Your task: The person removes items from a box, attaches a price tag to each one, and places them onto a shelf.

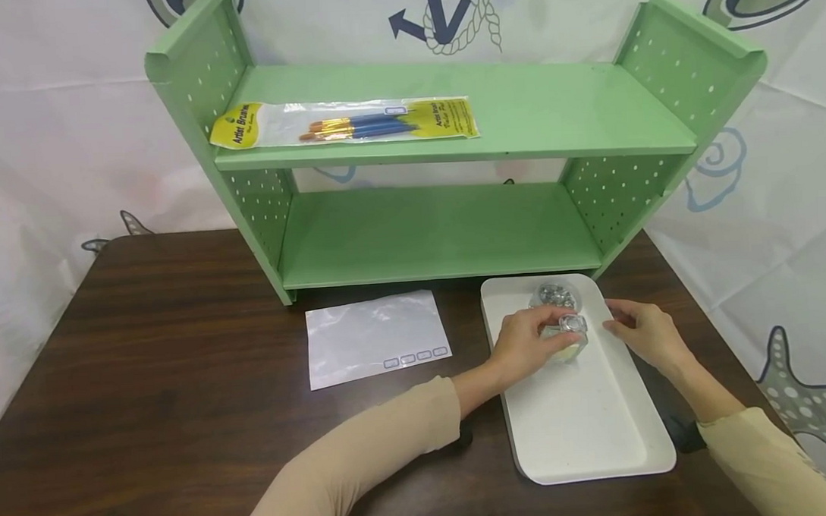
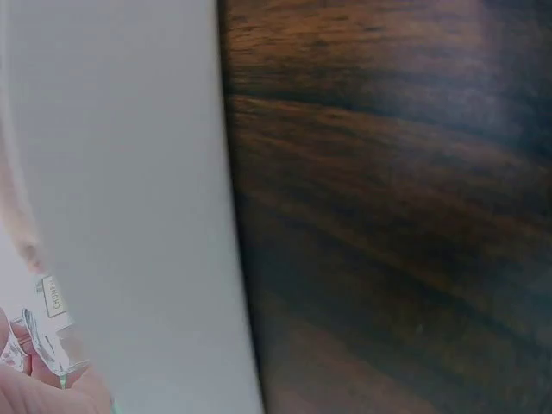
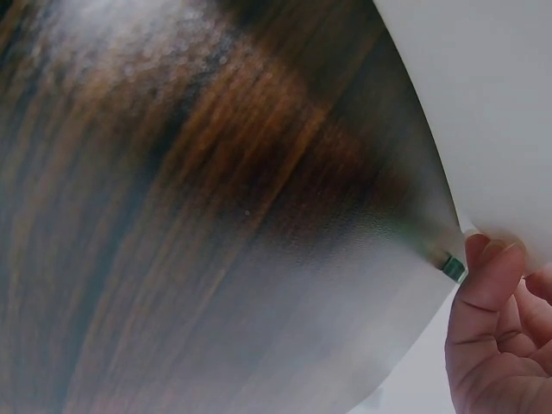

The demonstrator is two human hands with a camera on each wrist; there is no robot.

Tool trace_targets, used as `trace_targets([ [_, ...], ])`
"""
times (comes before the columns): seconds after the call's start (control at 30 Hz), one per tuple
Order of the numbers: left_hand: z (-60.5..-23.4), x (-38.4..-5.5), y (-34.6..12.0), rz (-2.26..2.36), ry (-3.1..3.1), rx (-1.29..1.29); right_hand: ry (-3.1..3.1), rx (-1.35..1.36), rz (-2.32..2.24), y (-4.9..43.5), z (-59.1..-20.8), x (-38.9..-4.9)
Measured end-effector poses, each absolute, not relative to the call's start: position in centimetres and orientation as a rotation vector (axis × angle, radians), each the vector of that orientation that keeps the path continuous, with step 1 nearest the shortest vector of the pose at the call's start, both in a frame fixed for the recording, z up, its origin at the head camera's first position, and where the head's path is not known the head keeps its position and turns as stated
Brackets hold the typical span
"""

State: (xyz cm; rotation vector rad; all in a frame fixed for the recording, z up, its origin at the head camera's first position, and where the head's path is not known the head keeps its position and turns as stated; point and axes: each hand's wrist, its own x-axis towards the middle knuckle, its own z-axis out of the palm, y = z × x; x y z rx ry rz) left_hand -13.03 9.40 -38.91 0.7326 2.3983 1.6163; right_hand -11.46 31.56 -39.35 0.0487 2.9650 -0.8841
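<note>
My left hand [image 1: 523,341] grips a small clear glass perfume bottle [image 1: 571,336] over the upper part of a white tray [image 1: 586,426]. Pale yellow shows in the bottle, under a faceted clear cap. In the left wrist view, part of the bottle's label [image 2: 54,296] appears at the edge. My right hand [image 1: 651,335] pinches the tray's right rim; the right wrist view shows its thumb [image 3: 487,280] against that edge. Just behind the bottle, a round clear container [image 1: 556,294] with silvery pieces sits in the tray, partly covered by my left hand.
A green two-tier shelf [image 1: 446,234] stands at the back of the dark wooden table [image 1: 165,388]. On its upper board lies a packet of artist brushes [image 1: 354,123]. A white sheet [image 1: 375,339] with small printed boxes lies left of the tray.
</note>
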Motion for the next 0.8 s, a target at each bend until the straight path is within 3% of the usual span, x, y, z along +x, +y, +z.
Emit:
trace_targets([
  [0.47,-34.6,-12.5,3.1,1.777,2.271,0.667,2.97,0.024,-0.886,31.5,-39.2,-11.6],
  [0.8,-35.2,-11.3,-4.0,1.829,2.16,0.474,2.943,0.04,-0.876,31.6,-39.3,-11.5],
])
